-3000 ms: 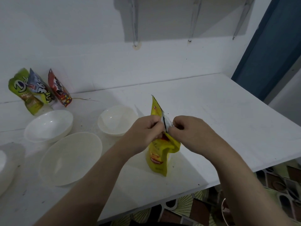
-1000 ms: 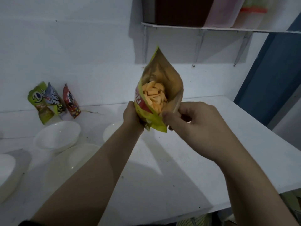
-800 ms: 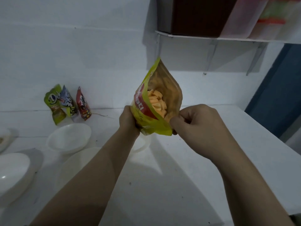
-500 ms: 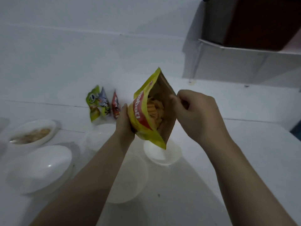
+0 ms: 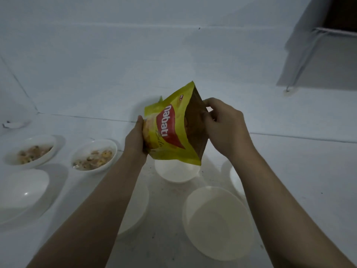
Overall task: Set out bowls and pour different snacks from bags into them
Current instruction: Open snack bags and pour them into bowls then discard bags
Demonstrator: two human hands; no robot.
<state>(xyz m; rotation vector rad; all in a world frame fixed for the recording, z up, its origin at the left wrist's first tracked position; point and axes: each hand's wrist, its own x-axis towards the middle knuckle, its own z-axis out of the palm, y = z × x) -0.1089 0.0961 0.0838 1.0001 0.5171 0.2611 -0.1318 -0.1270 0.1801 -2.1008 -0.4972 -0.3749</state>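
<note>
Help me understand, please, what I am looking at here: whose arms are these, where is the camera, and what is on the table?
No machine is here: a person wears one camera on the head, looking down at their own arms. The left hand grips the side of a yellow snack bag, and the right hand pinches its opened top edge. The bag hangs above a small empty bowl on the white table. A larger empty bowl sits nearer the camera. To the left, two bowls already hold snacks, with another empty bowl before them.
</note>
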